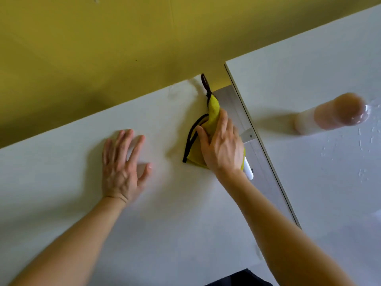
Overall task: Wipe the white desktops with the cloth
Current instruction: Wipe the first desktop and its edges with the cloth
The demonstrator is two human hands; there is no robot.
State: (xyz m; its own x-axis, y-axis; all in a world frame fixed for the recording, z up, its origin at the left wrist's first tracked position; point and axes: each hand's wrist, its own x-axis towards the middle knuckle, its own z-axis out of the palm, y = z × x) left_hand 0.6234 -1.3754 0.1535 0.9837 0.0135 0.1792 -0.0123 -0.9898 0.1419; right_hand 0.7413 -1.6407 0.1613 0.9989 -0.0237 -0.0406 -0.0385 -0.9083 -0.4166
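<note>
The left hand (123, 166) lies flat with fingers spread on the near white desktop (61, 182), probably bracing the reach. The right hand (221, 145) presses and grips the yellow cloth (213, 112) at that desktop's far right edge, beside the grey gap. Beyond it, a blurred bottle (329, 114) stands on the second desktop (329, 182), before the yellow wall (103, 48).

A: Can any lettering be read on the bottle (329, 115) at three o'clock?
B: None; it is blurred and shows no legible label.
A: And the yellow cloth (212, 112) or the white desktop (61, 182)?
B: Both carry no readable text, number or sign.
</note>
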